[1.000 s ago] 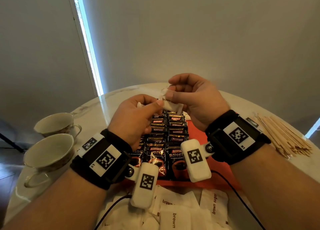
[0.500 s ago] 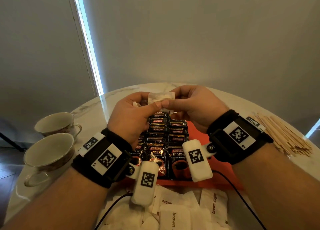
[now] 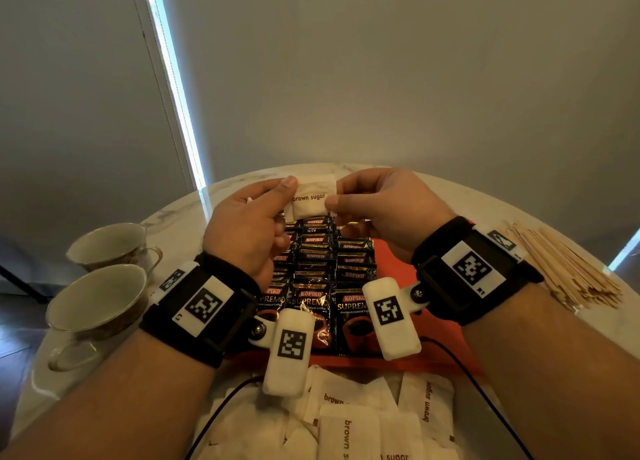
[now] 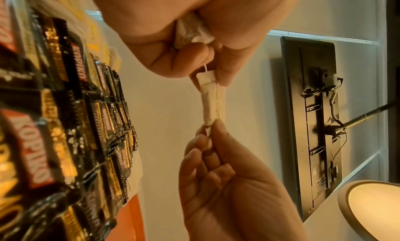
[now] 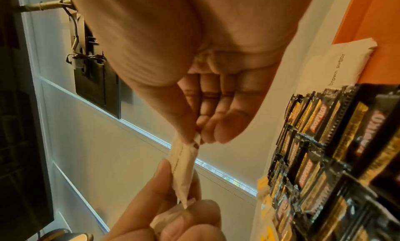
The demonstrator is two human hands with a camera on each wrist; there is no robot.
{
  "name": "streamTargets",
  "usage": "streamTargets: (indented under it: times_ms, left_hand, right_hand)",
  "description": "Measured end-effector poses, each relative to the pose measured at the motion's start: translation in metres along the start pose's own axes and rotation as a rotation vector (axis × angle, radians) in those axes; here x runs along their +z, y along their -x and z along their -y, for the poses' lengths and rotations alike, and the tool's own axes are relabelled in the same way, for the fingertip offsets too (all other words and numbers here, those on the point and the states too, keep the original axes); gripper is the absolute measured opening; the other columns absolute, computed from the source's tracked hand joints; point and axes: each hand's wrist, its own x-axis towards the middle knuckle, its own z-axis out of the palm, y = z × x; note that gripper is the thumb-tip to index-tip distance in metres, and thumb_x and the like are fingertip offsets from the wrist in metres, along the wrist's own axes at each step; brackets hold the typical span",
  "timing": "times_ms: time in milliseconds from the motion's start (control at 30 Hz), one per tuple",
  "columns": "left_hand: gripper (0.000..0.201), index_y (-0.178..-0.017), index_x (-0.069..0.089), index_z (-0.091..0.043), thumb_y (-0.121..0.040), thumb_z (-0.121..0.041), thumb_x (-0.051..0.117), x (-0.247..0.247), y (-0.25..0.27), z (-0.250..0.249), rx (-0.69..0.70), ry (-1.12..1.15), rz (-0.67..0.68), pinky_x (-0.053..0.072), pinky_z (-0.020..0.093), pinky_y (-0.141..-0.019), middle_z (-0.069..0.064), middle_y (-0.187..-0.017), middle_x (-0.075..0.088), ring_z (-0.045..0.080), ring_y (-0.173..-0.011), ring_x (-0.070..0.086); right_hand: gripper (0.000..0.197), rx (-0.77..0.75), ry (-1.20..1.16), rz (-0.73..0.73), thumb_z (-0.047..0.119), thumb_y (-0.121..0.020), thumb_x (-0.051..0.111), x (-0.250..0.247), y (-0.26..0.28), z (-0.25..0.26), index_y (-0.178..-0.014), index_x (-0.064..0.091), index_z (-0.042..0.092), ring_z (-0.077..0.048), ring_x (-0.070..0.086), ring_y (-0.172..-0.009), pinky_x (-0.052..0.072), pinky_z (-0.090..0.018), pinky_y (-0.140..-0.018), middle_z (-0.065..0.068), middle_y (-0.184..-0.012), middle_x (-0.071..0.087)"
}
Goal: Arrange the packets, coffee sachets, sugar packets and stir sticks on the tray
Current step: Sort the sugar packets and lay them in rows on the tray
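Note:
A white brown sugar packet (image 3: 313, 196) is stretched flat between my two hands above the far end of the orange tray (image 3: 391, 251). My left hand (image 3: 288, 191) pinches its left edge and my right hand (image 3: 334, 196) pinches its right edge. In the left wrist view the packet (image 4: 211, 102) is seen edge-on, and more white paper (image 4: 190, 31) sits tucked in the left palm. Black Kopiko coffee sachets (image 3: 318, 272) lie in overlapping rows on the tray. Wooden stir sticks (image 3: 561, 265) are heaped on the table to the right.
Several loose brown sugar packets (image 3: 346, 418) lie on the table in front of the tray. One more sugar packet (image 5: 337, 65) lies on the tray beyond the sachets. Two teacups (image 3: 104, 245) (image 3: 93, 303) stand at the left edge of the round marble table (image 3: 519, 203).
Both hands have moved forward and a little apart. The packet has turned flat, so its printed face now points at the head camera, pinched at both ends.

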Motion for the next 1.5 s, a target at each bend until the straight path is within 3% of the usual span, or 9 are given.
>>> streamTargets:
  times_ms: [200,333,500,633,767,833,1100,1300,1500]
  left_hand:
    - [0.021,-0.107,0.073,-0.011,-0.099,-0.03,0.069,-0.002,-0.003,0.002,-0.062,-0.019,0.052,0.029,0.019,-0.036,-0.003,-0.075,0.058,0.006,-0.047,0.035]
    - [0.029,-0.112,0.064,-0.01,-0.1,-0.037,0.062,-0.006,-0.006,-0.001,-0.184,0.103,0.061,0.029,0.022,-0.038,-0.002,-0.072,0.051,0.008,-0.05,0.036]
    - [0.03,-0.108,0.062,-0.004,-0.092,-0.023,0.045,-0.007,-0.003,-0.001,-0.194,0.169,0.066,0.031,0.026,-0.047,0.005,-0.08,0.051,0.013,-0.058,0.041]
    - [0.027,-0.099,0.061,-0.005,-0.09,-0.012,0.036,-0.008,-0.002,-0.002,-0.177,0.176,0.036,0.033,0.027,-0.049,0.008,-0.082,0.054,0.016,-0.059,0.042]
    - [0.024,-0.091,0.057,-0.007,-0.081,-0.005,0.035,-0.009,-0.005,0.0,-0.182,0.192,0.022,0.035,0.028,-0.049,0.008,-0.084,0.052,0.018,-0.061,0.042]
    - [0.024,-0.085,0.055,-0.009,-0.077,-0.002,0.034,-0.008,-0.007,0.0,-0.188,0.199,0.009,0.034,0.028,-0.049,0.007,-0.084,0.051,0.018,-0.062,0.041]
    - [0.042,-0.088,0.055,-0.018,-0.083,0.014,0.028,0.001,-0.006,-0.004,-0.218,0.186,-0.124,0.036,0.03,-0.055,0.014,-0.11,0.051,0.025,-0.078,0.044]
    - [0.038,-0.098,0.059,-0.013,-0.084,0.019,0.043,0.002,-0.003,-0.001,-0.193,0.102,-0.06,0.049,0.031,-0.06,0.016,-0.121,0.055,0.03,-0.093,0.055]
    - [0.033,-0.111,0.06,-0.008,-0.087,0.014,0.066,-0.001,-0.004,0.006,-0.157,0.118,0.044,0.063,0.033,-0.069,0.022,-0.124,0.064,0.033,-0.101,0.072]
  right_hand:
    - [0.014,0.063,-0.003,-0.172,0.003,-0.088,0.074,-0.036,-0.017,-0.003,-0.101,0.069,0.003,-0.012,0.066,-0.062,0.056,-0.027,-0.058,-0.006,-0.08,0.07]
    - [0.019,0.299,-0.07,-0.359,-0.003,-0.093,0.066,-0.076,-0.034,-0.027,-0.083,0.059,0.011,-0.012,0.057,-0.05,0.053,-0.026,-0.05,-0.006,-0.067,0.06]
    - [0.018,0.533,0.163,-0.371,-0.002,-0.09,0.069,-0.098,-0.039,-0.055,-0.074,0.063,0.001,-0.024,0.055,-0.061,0.048,-0.042,-0.074,-0.014,-0.069,0.058]
    - [0.004,0.566,0.22,-0.312,-0.003,-0.089,0.071,-0.094,-0.042,-0.061,-0.087,0.068,-0.005,-0.021,0.059,-0.057,0.049,-0.035,-0.068,-0.013,-0.068,0.063]
    - [0.009,0.568,0.244,-0.288,-0.002,-0.09,0.07,-0.086,-0.042,-0.054,-0.097,0.07,-0.007,-0.017,0.058,-0.047,0.046,-0.022,-0.039,-0.012,-0.069,0.063]
    - [0.012,0.575,0.246,-0.268,-0.003,-0.092,0.068,-0.082,-0.041,-0.052,-0.102,0.069,-0.008,-0.014,0.058,-0.04,0.042,-0.019,-0.034,-0.013,-0.07,0.062]
    - [0.008,0.54,0.162,-0.336,-0.003,-0.092,0.068,-0.082,-0.037,-0.051,-0.097,0.068,-0.008,-0.021,0.066,-0.067,0.059,-0.027,-0.05,-0.018,-0.084,0.069]
    - [0.009,0.581,0.215,-0.207,0.003,-0.092,0.069,-0.069,-0.032,-0.047,-0.097,0.071,-0.004,-0.016,0.056,-0.056,0.047,-0.026,-0.052,-0.01,-0.072,0.066]
    - [0.019,0.594,0.137,-0.193,0.005,-0.094,0.067,-0.066,-0.035,-0.045,-0.109,0.071,-0.004,-0.015,0.058,-0.054,0.05,-0.027,-0.054,-0.014,-0.087,0.074]
